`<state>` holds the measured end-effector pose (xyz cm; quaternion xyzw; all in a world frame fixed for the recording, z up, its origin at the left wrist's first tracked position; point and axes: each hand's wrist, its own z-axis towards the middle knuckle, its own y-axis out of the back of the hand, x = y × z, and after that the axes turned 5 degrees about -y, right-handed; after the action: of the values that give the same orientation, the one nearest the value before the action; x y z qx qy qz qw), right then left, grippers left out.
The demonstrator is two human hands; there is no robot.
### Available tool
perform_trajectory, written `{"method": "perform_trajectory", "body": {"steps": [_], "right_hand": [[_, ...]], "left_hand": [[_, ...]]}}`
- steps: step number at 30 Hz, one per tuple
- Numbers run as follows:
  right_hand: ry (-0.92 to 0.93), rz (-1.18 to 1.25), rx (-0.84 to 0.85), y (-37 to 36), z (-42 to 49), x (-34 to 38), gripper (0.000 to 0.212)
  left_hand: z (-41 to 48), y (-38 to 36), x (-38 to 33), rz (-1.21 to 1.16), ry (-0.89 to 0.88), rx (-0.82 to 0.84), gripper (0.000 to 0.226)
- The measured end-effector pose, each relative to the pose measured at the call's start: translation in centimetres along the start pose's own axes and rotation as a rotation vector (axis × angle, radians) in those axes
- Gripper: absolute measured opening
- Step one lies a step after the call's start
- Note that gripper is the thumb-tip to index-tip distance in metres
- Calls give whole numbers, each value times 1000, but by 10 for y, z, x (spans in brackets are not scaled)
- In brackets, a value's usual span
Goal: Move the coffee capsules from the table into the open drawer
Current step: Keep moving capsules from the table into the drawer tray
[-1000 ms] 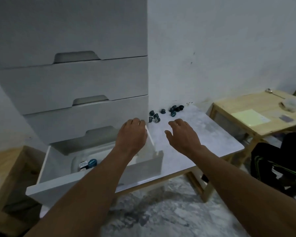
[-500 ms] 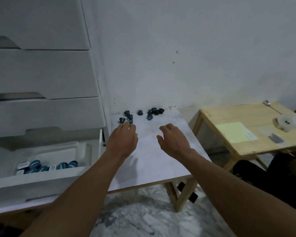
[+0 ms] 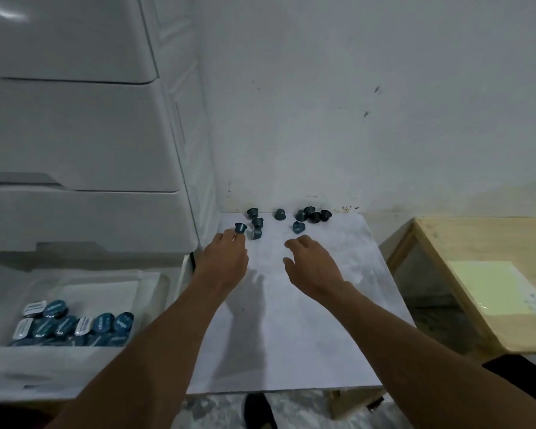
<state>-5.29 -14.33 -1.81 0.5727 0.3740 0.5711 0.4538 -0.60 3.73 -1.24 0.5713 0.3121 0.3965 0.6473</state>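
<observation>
So the big white drawer unit (image 3: 75, 134) is taking up the whole left side, and the white bench (image 3: 307, 320) is sitting right up against it, pushed back to the wall. The open drawer (image 3: 84, 363) at the bottom is sticking out beside the bench's left edge, and a bunch of capsules (image 3: 75, 325) are already lying in it, foil lids up. A wooden side table (image 3: 477, 243) is standing off to the right, not involved.

My left hand (image 3: 223, 261) is hovering over the bench's far left corner, fingers (image 3: 229, 235) stretched out and holding nothing. The tips are right at the nearest capsule (image 3: 240, 227), but I can't tell if they're actually touching it. My right hand (image 3: 313, 264) is hanging over the middle, fingers (image 3: 294, 243) loosely curled with nothing in them, just short of another capsule (image 3: 297, 226).

The rest of the coffee capsules (image 3: 310, 214) are lying scattered along the back of the bench by the wall, some upright, some tipped over.

Handling-wise, I'm guessing these are featherlight, stiff little cups with smooth sides, so they're probably going to skid or roll if poked. I'm thinking of pinching across the body just under the rim, thumb on one side, and not squeezing hard, since thin shells dent.
</observation>
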Motion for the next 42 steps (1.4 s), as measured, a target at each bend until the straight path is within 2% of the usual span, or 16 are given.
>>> {"method": "perform_trajectory", "body": {"steps": [4, 9, 11, 16, 21, 26, 29, 32, 34, 37, 42], "right_hand": [[16, 14, 55, -18, 54, -5, 35], [13, 41, 118, -40, 113, -10, 37], [12, 51, 145, -50, 128, -13, 38], [19, 53, 210, -73, 157, -17, 38], [55, 75, 240, -93, 178, -18, 37], [115, 114, 242, -113, 196, -13, 36], [137, 113, 251, -127, 205, -14, 33], [134, 112, 243, -135, 208, -19, 24], [129, 113, 232, -137, 210, -23, 19], [100, 119, 231, -137, 213, -28, 16], [52, 156, 243, -131, 211, -31, 25]], "left_hand": [[46, -22, 14, -131, 97, 9, 32], [92, -55, 27, -176, 114, -8, 22], [106, -69, 31, -179, 140, 36, 23], [136, -112, 45, -131, 74, 142, 28], [147, -116, 48, -81, 85, 182, 20], [156, -123, 51, -249, 182, 152, 37], [161, -134, 53, -271, 213, 172, 44], [165, -142, 54, -275, 231, 177, 22], [169, -146, 53, -262, 245, 157, 15], [176, -149, 53, -246, 262, 152, 18], [179, -147, 48, -254, 284, 172, 24]]}}
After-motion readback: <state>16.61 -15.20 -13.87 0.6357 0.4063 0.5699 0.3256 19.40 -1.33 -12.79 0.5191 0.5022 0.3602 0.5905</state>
